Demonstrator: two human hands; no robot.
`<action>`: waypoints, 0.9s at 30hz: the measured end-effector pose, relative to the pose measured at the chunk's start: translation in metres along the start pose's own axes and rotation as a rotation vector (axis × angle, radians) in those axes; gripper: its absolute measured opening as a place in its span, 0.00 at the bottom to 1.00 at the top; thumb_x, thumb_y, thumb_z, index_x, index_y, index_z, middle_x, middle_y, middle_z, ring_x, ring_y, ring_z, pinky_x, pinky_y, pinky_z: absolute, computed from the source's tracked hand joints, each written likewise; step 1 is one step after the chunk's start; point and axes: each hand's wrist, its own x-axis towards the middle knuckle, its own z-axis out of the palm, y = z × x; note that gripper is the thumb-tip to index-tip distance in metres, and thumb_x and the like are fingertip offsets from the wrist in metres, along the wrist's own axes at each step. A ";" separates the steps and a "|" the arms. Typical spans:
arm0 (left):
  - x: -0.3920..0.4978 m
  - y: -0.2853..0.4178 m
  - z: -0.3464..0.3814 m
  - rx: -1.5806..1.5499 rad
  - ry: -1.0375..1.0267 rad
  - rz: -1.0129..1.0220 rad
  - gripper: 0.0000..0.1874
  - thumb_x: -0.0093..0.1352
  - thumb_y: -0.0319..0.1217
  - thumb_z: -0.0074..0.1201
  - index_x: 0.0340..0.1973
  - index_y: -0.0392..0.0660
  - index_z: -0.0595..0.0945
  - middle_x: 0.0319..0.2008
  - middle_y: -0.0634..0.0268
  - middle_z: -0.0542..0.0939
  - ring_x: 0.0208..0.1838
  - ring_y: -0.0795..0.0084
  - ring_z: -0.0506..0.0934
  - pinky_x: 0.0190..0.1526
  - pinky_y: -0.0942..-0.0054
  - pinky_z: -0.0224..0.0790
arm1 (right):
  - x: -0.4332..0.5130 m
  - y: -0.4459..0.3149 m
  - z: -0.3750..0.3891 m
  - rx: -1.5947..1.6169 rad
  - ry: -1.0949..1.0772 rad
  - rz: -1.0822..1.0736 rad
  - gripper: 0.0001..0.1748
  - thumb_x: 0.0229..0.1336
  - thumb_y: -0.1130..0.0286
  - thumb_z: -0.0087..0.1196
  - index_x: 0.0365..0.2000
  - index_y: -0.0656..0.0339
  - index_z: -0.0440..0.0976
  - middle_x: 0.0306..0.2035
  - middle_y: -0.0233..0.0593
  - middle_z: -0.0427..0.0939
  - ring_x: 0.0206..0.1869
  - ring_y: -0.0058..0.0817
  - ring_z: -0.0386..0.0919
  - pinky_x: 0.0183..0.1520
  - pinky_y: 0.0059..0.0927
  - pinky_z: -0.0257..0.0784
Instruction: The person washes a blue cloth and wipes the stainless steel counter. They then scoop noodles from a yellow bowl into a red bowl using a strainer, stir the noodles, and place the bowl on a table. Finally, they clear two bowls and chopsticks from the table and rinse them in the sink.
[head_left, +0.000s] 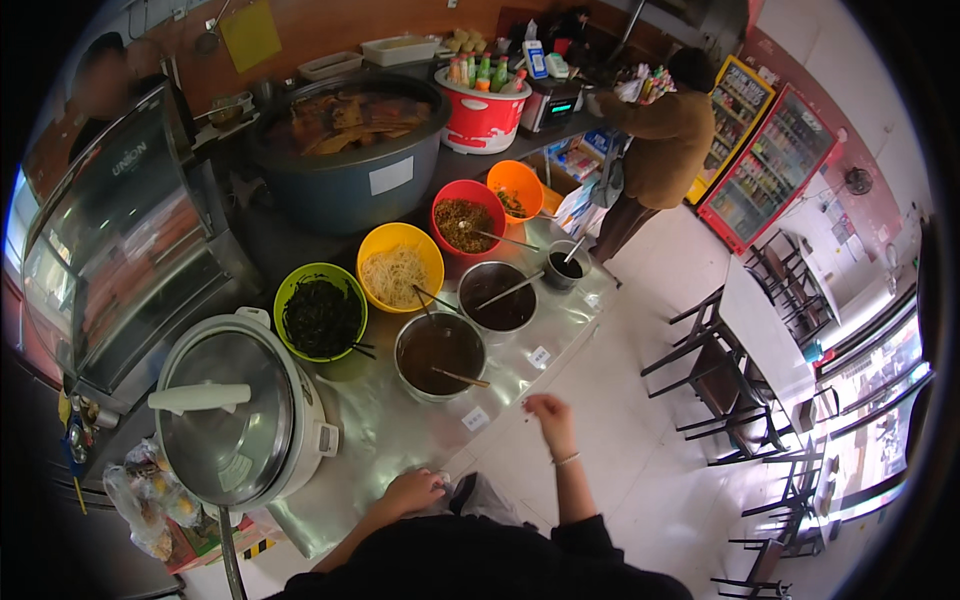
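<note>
My left hand (412, 491) rests at the near edge of the steel counter (367, 450), its fingers curled. Beside its fingertips is a grey-white thing (487, 499), plastic or cloth. I cannot tell whether the hand grips it. My right hand (553, 424) hangs loosely bent over the floor, just off the counter's edge, with nothing plainly held. Nearest to it stands a steel pot of brown sauce (439, 352) with a ladle. Behind are a second pot of dark sauce (499, 296), a green bowl of dark shreds (321, 311) and a yellow bowl of pale shreds (400, 266).
A large lidded rice cooker (240, 409) takes up the counter's left end. Further back are a red bowl (467, 217), an orange bowl (515, 189) and a big dark tub (352, 176). A person in brown (660, 142) stands by the scale (551, 105). Tables (757, 337) and chairs are right.
</note>
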 end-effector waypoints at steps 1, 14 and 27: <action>0.006 0.000 -0.007 -0.043 -0.054 -0.027 0.17 0.65 0.44 0.50 0.41 0.47 0.80 0.42 0.56 0.77 0.46 0.54 0.75 0.47 0.62 0.68 | 0.029 -0.003 -0.010 -0.011 0.007 -0.042 0.08 0.58 0.76 0.51 0.34 0.71 0.77 0.30 0.39 0.81 0.33 0.22 0.77 0.39 0.22 0.71; 0.051 0.032 0.016 -0.518 0.428 -0.857 0.16 0.60 0.43 0.50 0.31 0.45 0.84 0.31 0.52 0.82 0.37 0.52 0.79 0.40 0.58 0.71 | 0.438 -0.055 0.036 -1.571 -0.300 -0.148 0.35 0.43 0.40 0.61 0.45 0.57 0.75 0.51 0.41 0.74 0.50 0.40 0.75 0.50 0.51 0.69; 0.146 0.064 0.136 -0.556 0.526 -1.314 0.15 0.61 0.35 0.44 0.33 0.39 0.81 0.34 0.45 0.80 0.42 0.45 0.77 0.45 0.53 0.70 | 0.448 -0.059 0.002 -1.135 -0.479 -0.745 0.10 0.56 0.64 0.51 0.26 0.60 0.74 0.23 0.46 0.77 0.27 0.46 0.77 0.32 0.44 0.73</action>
